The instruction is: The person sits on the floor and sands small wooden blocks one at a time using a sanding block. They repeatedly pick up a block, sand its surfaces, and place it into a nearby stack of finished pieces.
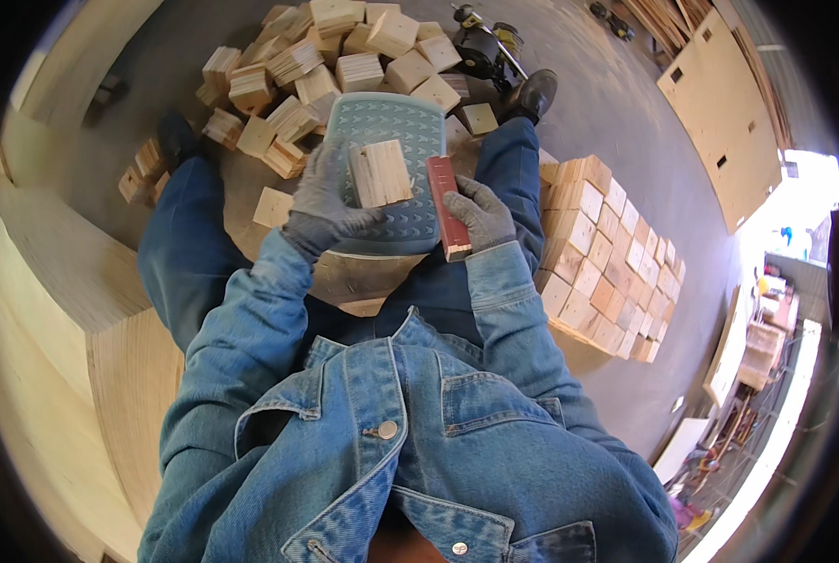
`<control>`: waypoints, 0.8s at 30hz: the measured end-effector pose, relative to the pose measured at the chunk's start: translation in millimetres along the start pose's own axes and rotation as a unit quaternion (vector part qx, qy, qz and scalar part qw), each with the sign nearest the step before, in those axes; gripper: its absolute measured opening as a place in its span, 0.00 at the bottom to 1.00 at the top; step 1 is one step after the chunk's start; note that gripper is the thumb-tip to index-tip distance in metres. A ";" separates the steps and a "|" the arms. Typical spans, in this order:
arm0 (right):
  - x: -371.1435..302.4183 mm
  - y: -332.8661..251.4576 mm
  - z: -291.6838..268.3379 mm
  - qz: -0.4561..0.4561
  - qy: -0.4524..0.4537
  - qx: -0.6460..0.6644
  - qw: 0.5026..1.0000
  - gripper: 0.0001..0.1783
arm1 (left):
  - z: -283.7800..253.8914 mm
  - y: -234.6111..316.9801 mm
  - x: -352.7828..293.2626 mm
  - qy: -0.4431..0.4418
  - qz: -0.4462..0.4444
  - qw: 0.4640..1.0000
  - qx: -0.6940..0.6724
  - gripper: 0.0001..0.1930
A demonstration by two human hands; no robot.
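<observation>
On the blue-grey plastic stool (pixel 379 241), with its raised tread pattern, lies a pale wooden block (pixel 380 174) with layered grain. My left hand (pixel 324 202), in a grey glove, is beside it, fingers along its left side and thumb stretched out just below its near edge. The fingers are apart and do not visibly grip the block. My right hand (pixel 483 214), also gloved, is closed on a long, narrow sanding block (pixel 447 208) with a reddish-brown covering, held upright at the stool's right edge. Its fingertips wrap over the right side.
Beyond the stool is a loose heap of wooden blocks (pixel 293 66). To the right stands a neat stack of blocks (pixel 607 258). A black and yellow tool (pixel 480 47) lies near my right boot (pixel 532 94). Large wooden panels (pixel 58 272) stand close on my left.
</observation>
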State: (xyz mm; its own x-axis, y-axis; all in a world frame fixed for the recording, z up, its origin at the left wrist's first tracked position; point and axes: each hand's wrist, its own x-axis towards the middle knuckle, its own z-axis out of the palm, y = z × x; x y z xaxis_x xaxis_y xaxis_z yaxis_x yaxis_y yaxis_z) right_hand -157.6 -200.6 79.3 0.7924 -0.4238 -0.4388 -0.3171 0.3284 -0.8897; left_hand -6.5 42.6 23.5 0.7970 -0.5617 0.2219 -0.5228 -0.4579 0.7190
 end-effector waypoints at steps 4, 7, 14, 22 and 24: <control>-0.5 10.6 10.1 0.041 0.018 0.090 0.995 0.28 | -34.2 42.5 23.4 -0.028 0.092 0.995 0.010 0.42; 3.5 27.1 4.4 0.066 0.042 0.139 0.987 0.28 | -39.3 83.7 50.8 -0.110 0.145 0.978 0.102 0.27; 7.8 28.9 -17.8 0.062 0.099 0.232 0.966 0.30 | -9.1 114.2 80.4 -0.304 0.158 0.893 0.292 0.22; 17.8 40.9 -28.6 0.051 0.082 0.226 0.969 0.32 | -1.9 110.2 90.5 -0.350 0.105 0.909 0.200 0.10; 18.5 41.5 -30.6 0.052 0.079 0.230 0.968 0.32 | -1.0 107.3 86.7 -0.316 0.100 0.933 0.137 0.06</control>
State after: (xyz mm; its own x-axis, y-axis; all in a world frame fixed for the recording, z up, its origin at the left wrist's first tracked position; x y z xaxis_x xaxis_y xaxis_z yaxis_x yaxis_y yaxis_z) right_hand -172.0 -220.6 30.4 0.6669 -0.4800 -0.5699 -0.0964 0.7028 -0.7048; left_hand 6.8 -54.6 120.5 0.3834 -0.9092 -0.1622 -0.7683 -0.4115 0.4903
